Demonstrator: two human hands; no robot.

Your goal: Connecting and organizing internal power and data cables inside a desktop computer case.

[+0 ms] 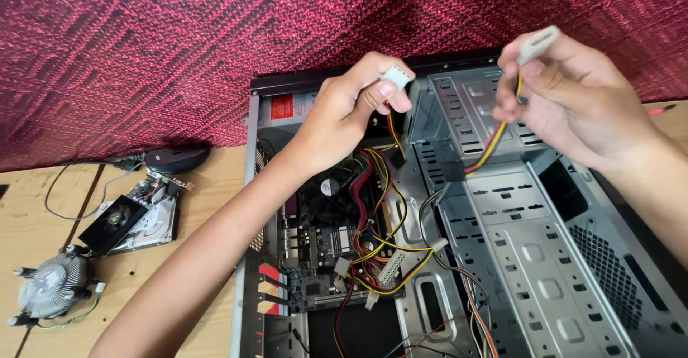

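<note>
Head-camera view: a person's two bare hands work above an open grey metal computer case [545,258] lying on its side on a light wooden counter [43,222], against a red woven fabric backdrop [179,43]. The left hand [351,107] is clenched around a small white plastic power connector [396,77], pinched between thumb and fingers, with yellow, red and black wires [393,132] trailing from it down into the case. The right hand [573,93], raised above the case's perforated drive bay [466,114], grasps a second white plastic connector [537,44] at its fingertips, its own yellow and red wires [487,150] running down to the bay. Below the hands, a dark motherboard [326,250] sits under a tangle of coloured cables [387,243]. On the counter well left of the case lie a round finned cooling fan [51,286], a bare hard drive with a black fan unit atop it [136,222] and a black computer mouse [175,159].
</note>
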